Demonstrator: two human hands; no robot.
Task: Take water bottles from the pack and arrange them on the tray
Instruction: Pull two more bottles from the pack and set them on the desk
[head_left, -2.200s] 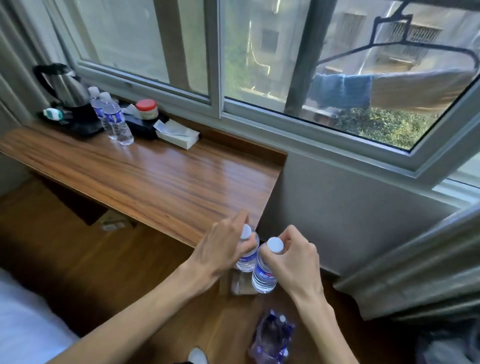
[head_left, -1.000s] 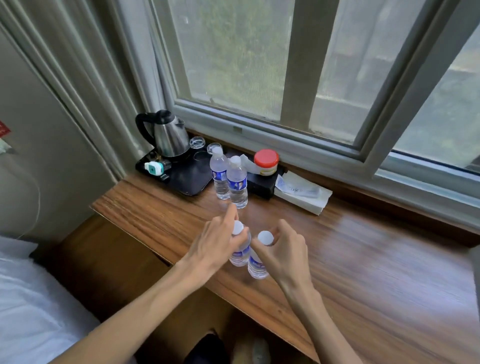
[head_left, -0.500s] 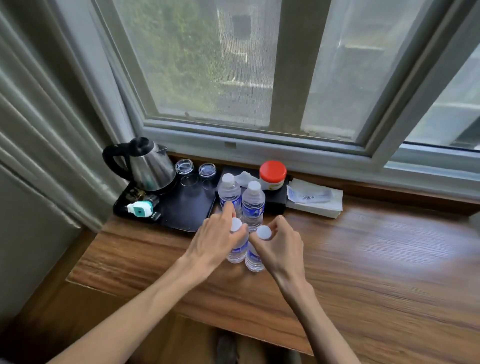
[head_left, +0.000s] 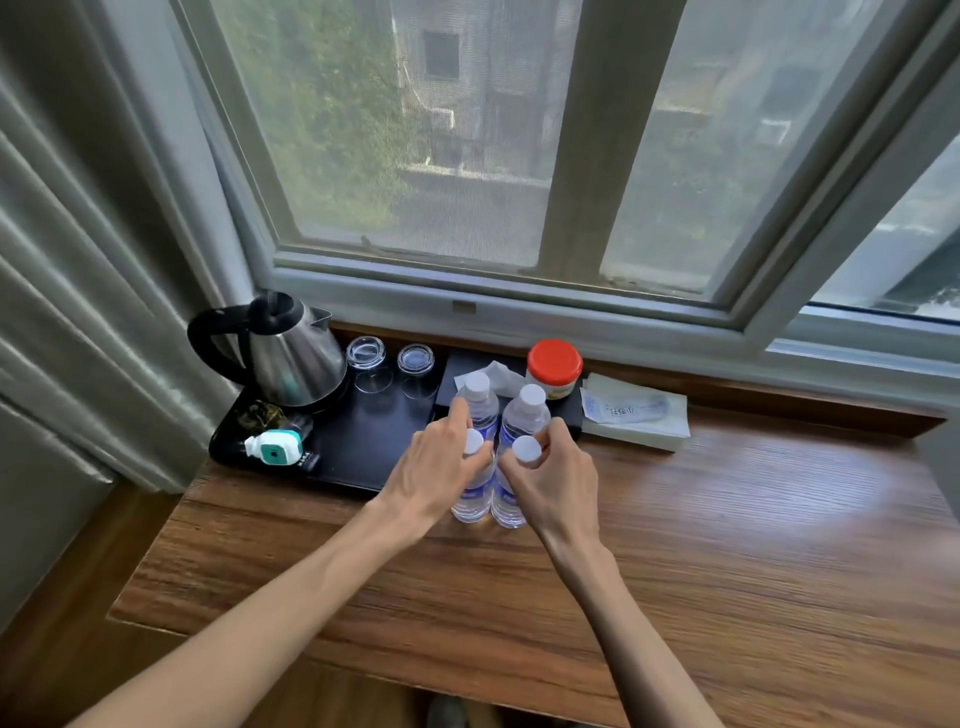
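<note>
My left hand (head_left: 434, 475) grips the neck of a clear water bottle (head_left: 471, 503) with a white cap. My right hand (head_left: 558, 486) grips a second such bottle (head_left: 506, 506) right beside it. Both bottles stand upright at the wooden desk surface, just right of the black tray (head_left: 358, 441); I cannot tell if they touch the wood. Two more water bottles (head_left: 480, 402) (head_left: 525, 413) stand close behind them, by the tray's right edge. The pack is out of view.
On the tray stand a steel kettle (head_left: 283, 353), two upturned glasses (head_left: 387, 366) and a small teal-and-white device (head_left: 274, 448). A red-lidded jar (head_left: 553, 369) and a flat tissue packet (head_left: 634, 413) lie to the right. The window sill runs behind; a curtain (head_left: 78, 270) hangs at left.
Both hands carried their bottles from low beside the desk's right end up and leftward across the desk, to a spot just in front of the two standing bottles.
</note>
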